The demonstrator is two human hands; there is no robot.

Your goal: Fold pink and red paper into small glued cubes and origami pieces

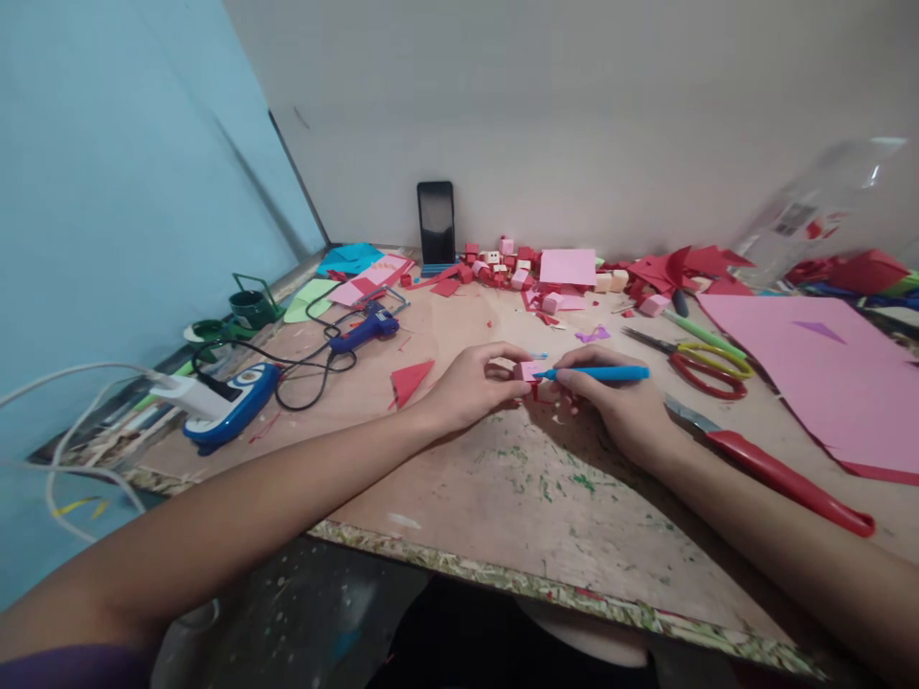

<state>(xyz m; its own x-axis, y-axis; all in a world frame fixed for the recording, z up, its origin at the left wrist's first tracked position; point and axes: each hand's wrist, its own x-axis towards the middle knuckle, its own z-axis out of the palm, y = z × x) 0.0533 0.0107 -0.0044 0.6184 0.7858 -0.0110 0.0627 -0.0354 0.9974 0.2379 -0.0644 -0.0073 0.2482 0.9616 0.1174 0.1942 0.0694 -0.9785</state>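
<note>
My left hand point(482, 385) pinches a small pink paper cube point(529, 369) between thumb and fingers, low over the middle of the table. Red paper shows just under the cube. A blue pen point(607, 373) lies in the grip of my right hand point(610, 397), its tip touching or very near the cube's face. Some fingertips of my right hand are tucked out of sight below the pen. Right of that hand are red-handled scissors point(725, 378) and a larger red-handled cutting tool point(782, 478).
Paper cubes and scraps point(503, 268) heap along the wall beside an upright phone point(437, 225). A blue glue gun point(366, 327) and blue power strip point(234, 407) with cables lie left. Pink paper sheets point(825, 383) and a clear plastic bottle point(818, 211) occupy the right.
</note>
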